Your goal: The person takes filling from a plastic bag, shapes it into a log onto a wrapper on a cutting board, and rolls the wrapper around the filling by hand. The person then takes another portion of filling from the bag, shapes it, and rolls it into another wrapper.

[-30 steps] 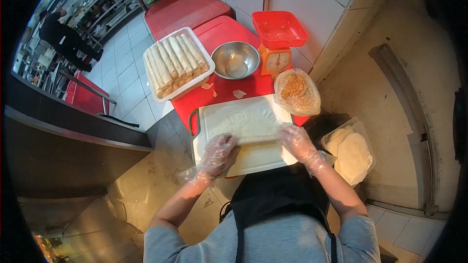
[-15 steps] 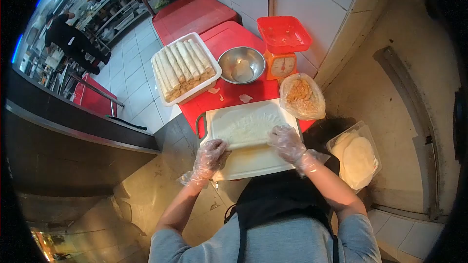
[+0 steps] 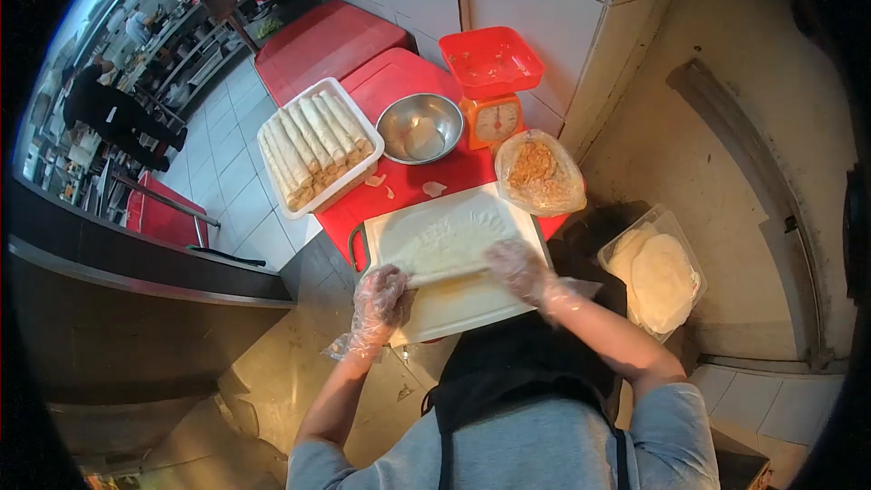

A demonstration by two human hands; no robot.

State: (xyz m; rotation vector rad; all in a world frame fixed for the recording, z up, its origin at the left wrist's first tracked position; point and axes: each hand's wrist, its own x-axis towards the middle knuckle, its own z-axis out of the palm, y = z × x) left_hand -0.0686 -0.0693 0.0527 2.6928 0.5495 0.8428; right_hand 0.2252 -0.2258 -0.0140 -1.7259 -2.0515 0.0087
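Note:
A thin pale wrapper (image 3: 445,234) lies on the white cutting board (image 3: 463,316), its near edge folded into a narrow roll. My left hand (image 3: 381,295), in a clear plastic glove, has its fingers curled at the left end of this roll. At the right end is my gloved right hand (image 3: 517,270), slightly blurred, with its fingers bent over the roll. Just beyond the board's right corner sits a plastic bag of orange-brown filling (image 3: 535,172). Finished rolls (image 3: 313,141) are packed in a white tray (image 3: 372,161) at the left.
A steel bowl (image 3: 420,130) and an orange scale (image 3: 494,120) with a red pan (image 3: 490,62) stand behind the board on the red table (image 3: 399,177). Round wrappers (image 3: 660,277) fill a clear container at my right. A person (image 3: 113,113) bends over at far left.
The view has shifted, so the table items appear further left. My hands remain at the roll's ends, and the right one is now blurred by motion.

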